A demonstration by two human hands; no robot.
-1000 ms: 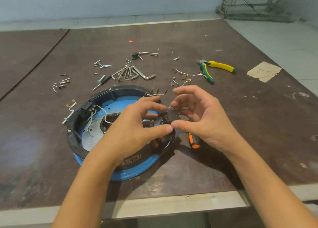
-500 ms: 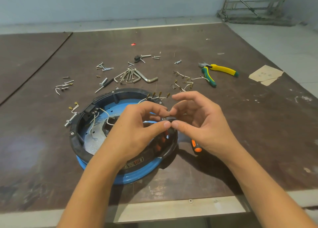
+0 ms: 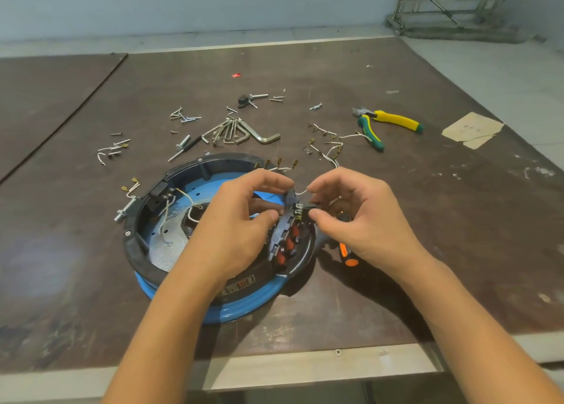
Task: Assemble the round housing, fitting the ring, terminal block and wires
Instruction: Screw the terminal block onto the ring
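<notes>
A: Both hands are sitting lower and closer over the round housing point(image 3: 213, 251) than a second ago. Your left hand point(image 3: 241, 220) is now pinching the grey toothed ring point(image 3: 282, 229), tilting it up at the housing's right rim.

B: And your right hand point(image 3: 360, 217) is closing its fingers point(image 3: 317, 217) on the small terminal block point(image 3: 300, 210), pressing it against that ring; a white wire point(image 3: 302, 191) is trailing off it. Seating looks underway, not finished.

A: The housing is lying near the desk point(image 3: 457, 251) front edge. The screwdriver point(image 3: 346, 252) is crowding your right wrist; open room is lying far right.
</notes>
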